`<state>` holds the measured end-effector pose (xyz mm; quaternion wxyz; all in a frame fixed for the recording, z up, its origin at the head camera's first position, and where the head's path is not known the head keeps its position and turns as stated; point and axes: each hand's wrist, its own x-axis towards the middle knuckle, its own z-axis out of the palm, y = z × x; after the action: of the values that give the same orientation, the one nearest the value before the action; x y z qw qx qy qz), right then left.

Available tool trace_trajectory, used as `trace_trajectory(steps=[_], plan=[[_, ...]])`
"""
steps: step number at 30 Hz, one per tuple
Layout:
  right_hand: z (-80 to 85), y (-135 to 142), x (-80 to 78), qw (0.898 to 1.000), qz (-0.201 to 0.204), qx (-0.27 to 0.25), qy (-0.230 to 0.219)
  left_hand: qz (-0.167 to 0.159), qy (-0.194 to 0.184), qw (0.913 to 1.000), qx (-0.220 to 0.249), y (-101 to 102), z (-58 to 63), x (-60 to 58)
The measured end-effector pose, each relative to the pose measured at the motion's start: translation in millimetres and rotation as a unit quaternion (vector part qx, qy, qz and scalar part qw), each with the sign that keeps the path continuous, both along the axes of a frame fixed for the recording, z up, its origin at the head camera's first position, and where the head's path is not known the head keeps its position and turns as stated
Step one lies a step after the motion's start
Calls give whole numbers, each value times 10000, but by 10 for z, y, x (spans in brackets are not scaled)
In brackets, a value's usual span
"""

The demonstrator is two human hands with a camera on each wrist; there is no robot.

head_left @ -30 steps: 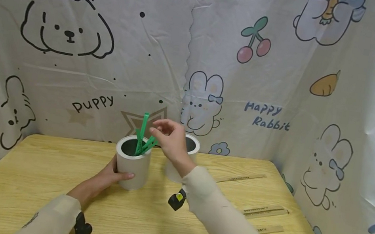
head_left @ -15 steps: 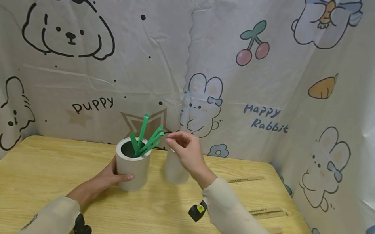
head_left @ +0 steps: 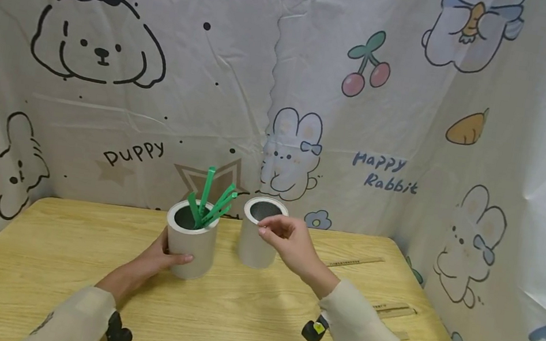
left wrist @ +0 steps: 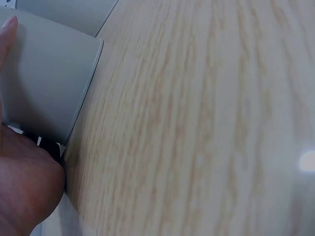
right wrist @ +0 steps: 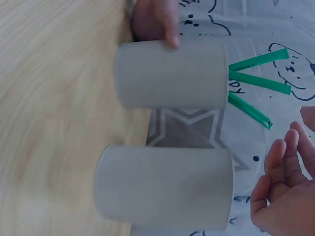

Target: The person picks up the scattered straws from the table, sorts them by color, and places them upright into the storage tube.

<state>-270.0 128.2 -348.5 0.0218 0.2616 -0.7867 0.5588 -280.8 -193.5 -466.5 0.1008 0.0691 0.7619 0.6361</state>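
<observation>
My left hand (head_left: 160, 255) grips the side of a white cylindrical canister (head_left: 197, 253), its thumb lying across the front. Several narrow green strips (head_left: 208, 186) stand in that canister, fanned out above its rim. Beside it on the right is a second white canister (head_left: 255, 249) with a dark interior and nothing showing above its rim. My right hand (head_left: 294, 246) hovers in front of this second canister's rim, fingers loosely bent. In the right wrist view the right hand's fingers (right wrist: 285, 172) hold nothing, and the thumb is apart from them.
Several flat tan strips with dark print, such as the ruler-like one (head_left: 357, 262), lie on the right side of the wooden table (head_left: 209, 325). A cartoon-printed cloth (head_left: 224, 70) hangs close behind the table and along its sides.
My right hand has moved away from the green strips, rightward and down, uncovering the second canister's rim. The strips now fan out more visibly. My left hand stays on its canister.
</observation>
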Motion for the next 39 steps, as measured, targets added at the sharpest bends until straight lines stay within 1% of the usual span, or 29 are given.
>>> trace_trajectory(steps=[7, 11, 16, 21, 28, 34, 39], plan=[[-174, 286, 39, 9992, 45, 371, -134, 58, -46, 10000, -10, 0, 21, 17], [-263, 443, 44, 9987, 14, 453, -223, 48, -70, 10000, -24, 3, 30, 21], [-327, 616, 66, 9982, -35, 518, -310, 16, -94, 9999, -108, 6, 32, 26], [-380, 761, 106, 9970, -87, 628, -434, -2, -28, 9999, -127, -6, 31, 20], [-440, 865, 121, 9966, -95, 707, -417, -22, 115, 9994, -326, -24, 52, 49], [-499, 904, 131, 9962, -49, 787, -370, 27, 283, 9987, -429, -67, 48, 63], [-519, 947, 148, 9966, 16, 784, -256, 67, 385, 9978, -529, -91, 99, 94]])
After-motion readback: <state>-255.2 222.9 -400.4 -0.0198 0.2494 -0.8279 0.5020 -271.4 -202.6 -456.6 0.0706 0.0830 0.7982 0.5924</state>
